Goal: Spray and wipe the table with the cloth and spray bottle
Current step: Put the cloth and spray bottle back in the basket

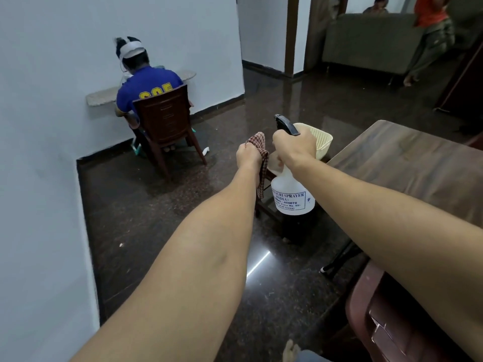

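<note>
My right hand (294, 148) grips the neck of a white spray bottle (292, 194) with a black trigger head, held up in the air left of the table. My left hand (249, 155) holds a red-and-white checked cloth (262, 163), which hangs down from the fist beside the bottle. The dark wooden table (407, 163) stands to the right, below and beyond my right forearm. Both arms are stretched out in front of me.
A cream woven basket (322, 142) sits on a small stand behind the bottle. A person sits on a brown chair (167, 124) at a wall shelf, back left. Another brown chair (392, 322) is at the bottom right. The floor is dark polished stone; a sofa and people are far back.
</note>
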